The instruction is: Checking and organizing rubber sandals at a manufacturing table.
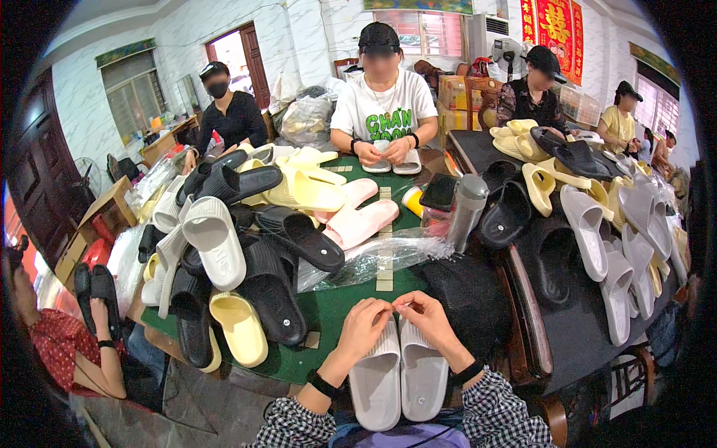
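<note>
Two light grey slide slippers, a left one (376, 392) and a right one (423, 377), lie side by side at the near table edge in front of me. Above their far ends, my left hand (364, 326) and my right hand (431, 322) meet fingertip to fingertip. Both are closed in a pinch. Whatever is between the fingers is too small to make out. Dark bands circle both wrists, below checked sleeves. Left of my left hand lies a large black slipper (272, 291), beside a pale yellow slipper (239, 328).
Slippers are heaped on the green table (328, 302), including a pink pair (362, 224). Clear plastic bags (358, 265) lie ahead, near a grey flask (467, 213). More slippers cover the dark table (575, 358) at right. Opposite, a co-worker (385, 104) handles grey slippers; others sit around.
</note>
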Available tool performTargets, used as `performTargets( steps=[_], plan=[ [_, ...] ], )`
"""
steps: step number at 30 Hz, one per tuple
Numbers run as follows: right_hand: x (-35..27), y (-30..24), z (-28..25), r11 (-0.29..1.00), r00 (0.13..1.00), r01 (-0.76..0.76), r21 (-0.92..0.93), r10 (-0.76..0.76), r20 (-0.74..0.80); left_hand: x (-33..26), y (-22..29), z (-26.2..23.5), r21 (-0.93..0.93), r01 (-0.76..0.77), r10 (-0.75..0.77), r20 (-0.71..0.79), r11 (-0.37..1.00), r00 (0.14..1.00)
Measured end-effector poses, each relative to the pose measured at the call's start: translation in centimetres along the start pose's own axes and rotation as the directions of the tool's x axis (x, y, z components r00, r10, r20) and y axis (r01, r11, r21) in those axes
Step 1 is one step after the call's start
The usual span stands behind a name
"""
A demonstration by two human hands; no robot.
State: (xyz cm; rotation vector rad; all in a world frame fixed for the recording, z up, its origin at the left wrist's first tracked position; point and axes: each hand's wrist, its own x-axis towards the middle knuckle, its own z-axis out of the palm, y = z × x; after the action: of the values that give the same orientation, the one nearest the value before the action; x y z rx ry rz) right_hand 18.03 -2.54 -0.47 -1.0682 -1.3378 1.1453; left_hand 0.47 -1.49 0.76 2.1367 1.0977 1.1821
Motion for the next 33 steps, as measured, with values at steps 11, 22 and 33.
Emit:
performTargets(
  steps=[11,22,33],
  plan=[
    [0.0,-0.2,-0.5,0.949,0.978,0.030,0.313,0.037,-0.206,-0.3,-0.7,0.3,0.106,0.052,-0.053,0.004,0.993,0.999],
    [-0.2,-0.9,-0.4,0.972,0.986,-0.019,0.233,0.058,-0.159,-0.4,-0.3,0.3,0.072,0.040,-0.036,-0.063,0.997,0.997],
    [-0.2,-1.0,0.1,0.992,0.997,-0.020,0.126,0.029,-0.071,-0.2,-0.7,0.3,0.092,-0.020,0.018,0.016,0.996,1.000]
  ],
)
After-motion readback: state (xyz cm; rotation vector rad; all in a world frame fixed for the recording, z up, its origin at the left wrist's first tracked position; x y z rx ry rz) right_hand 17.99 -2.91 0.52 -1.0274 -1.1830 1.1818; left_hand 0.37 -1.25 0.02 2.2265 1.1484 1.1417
